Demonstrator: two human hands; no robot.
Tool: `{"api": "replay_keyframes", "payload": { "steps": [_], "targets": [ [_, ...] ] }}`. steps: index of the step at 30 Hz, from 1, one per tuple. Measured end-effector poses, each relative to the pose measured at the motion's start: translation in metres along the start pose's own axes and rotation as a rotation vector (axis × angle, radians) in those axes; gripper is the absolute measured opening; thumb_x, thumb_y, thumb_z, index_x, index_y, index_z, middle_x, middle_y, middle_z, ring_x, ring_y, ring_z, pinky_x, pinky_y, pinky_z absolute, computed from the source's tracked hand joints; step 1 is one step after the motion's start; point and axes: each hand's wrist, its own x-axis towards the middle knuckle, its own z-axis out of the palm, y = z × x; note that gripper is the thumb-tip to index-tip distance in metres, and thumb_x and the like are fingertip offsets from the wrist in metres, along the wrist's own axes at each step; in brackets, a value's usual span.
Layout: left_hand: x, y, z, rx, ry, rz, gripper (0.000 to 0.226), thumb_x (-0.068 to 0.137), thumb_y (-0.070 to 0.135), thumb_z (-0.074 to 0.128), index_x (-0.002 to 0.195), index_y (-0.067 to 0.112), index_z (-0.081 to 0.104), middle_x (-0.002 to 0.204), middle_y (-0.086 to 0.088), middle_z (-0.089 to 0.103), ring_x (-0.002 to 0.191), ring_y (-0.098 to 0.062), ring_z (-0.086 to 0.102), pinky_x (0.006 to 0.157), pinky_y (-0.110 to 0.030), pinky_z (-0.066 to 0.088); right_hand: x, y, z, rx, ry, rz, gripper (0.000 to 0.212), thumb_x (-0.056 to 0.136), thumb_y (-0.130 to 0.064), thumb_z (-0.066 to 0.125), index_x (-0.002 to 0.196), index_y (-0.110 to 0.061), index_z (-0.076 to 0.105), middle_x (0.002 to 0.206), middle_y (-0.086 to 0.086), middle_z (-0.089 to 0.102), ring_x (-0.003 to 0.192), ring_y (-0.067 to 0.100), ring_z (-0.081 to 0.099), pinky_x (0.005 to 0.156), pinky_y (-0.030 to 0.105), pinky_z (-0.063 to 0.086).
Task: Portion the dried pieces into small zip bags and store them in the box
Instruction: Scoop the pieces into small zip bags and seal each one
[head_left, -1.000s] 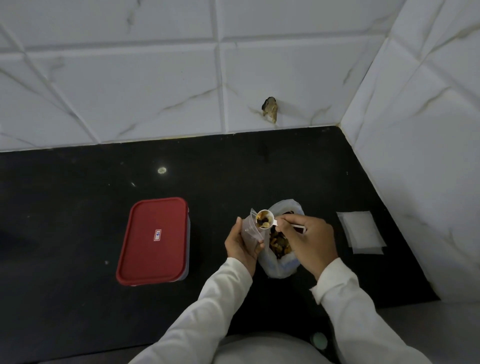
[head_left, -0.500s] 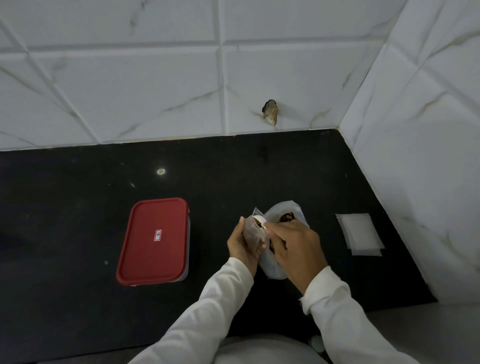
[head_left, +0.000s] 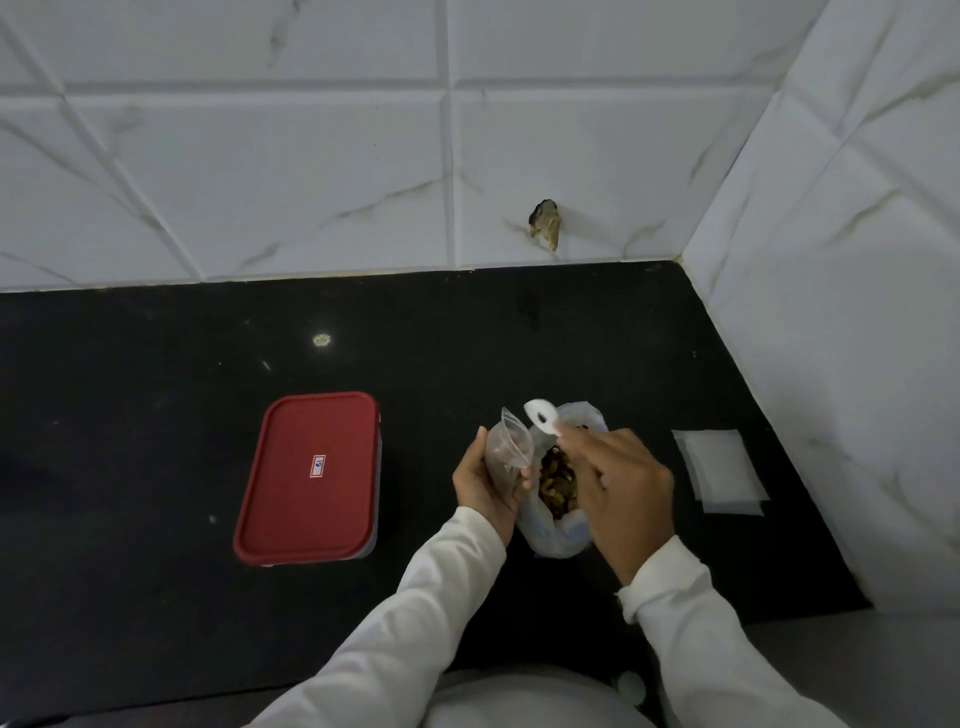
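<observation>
My left hand grips a small clear zip bag upright, its mouth open and some brown pieces inside. My right hand pinches a white spoon, whose bowl points up and away, just right of the small bag's mouth and nearly empty. Between the hands a larger plastic bag stands on the black counter, holding brown dried pieces. The box, with its red lid on, sits to the left of my hands.
A stack of flat empty zip bags lies to the right near the tiled side wall. The tiled back wall has a chipped hole. My white sleeves cross the counter's near edge.
A second ago the spoon was full over the small bag. It tipped into the bag, and now it is raised, nearly empty, to the right of the bag's mouth.
</observation>
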Motion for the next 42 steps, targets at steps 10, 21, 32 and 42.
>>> {"api": "replay_keyframes", "payload": {
  "steps": [10,21,32,42],
  "targets": [
    [0.003,0.005,-0.010,0.018,0.065,0.003,0.036,0.095,0.042,0.056,0.100,0.009,0.071,0.082,-0.007,0.073,0.066,-0.017,0.067,0.049,-0.023,0.053,-0.024,0.062,-0.010,-0.113,-0.278,0.574,0.013,0.089,-0.021,0.067,0.100,-0.016,0.072,0.094,-0.001,0.071,0.088,0.010,0.064,0.086,0.030,0.053],
    [-0.003,0.004,-0.014,0.036,0.088,0.022,0.040,0.094,0.044,0.058,0.112,0.009,0.067,0.081,-0.006,0.073,0.064,-0.016,0.068,0.051,-0.022,0.053,-0.028,0.060,0.010,-0.188,-0.328,0.499,0.022,0.094,-0.030,0.058,0.113,-0.024,0.067,0.100,0.002,0.064,0.090,0.012,0.060,0.078,0.022,0.045],
    [-0.014,0.010,-0.021,0.143,0.122,0.161,0.054,0.084,0.054,0.067,0.121,0.015,0.068,0.122,-0.016,0.069,0.094,-0.023,0.069,0.063,-0.028,0.057,-0.003,-0.017,0.011,0.188,-0.362,0.224,0.027,0.093,-0.018,0.063,0.118,-0.009,0.065,0.099,0.005,0.068,0.094,0.011,0.064,0.091,0.024,0.048],
    [-0.024,0.011,-0.017,0.306,0.270,0.416,0.025,0.091,0.039,0.067,0.087,0.015,0.071,0.088,-0.007,0.069,0.084,-0.024,0.066,0.066,-0.034,0.057,-0.003,-0.022,0.018,0.155,-0.307,0.212,0.013,0.088,-0.016,0.064,0.095,-0.014,0.074,0.071,-0.014,0.061,0.070,0.000,0.058,0.069,0.013,0.045]
  ]
}}
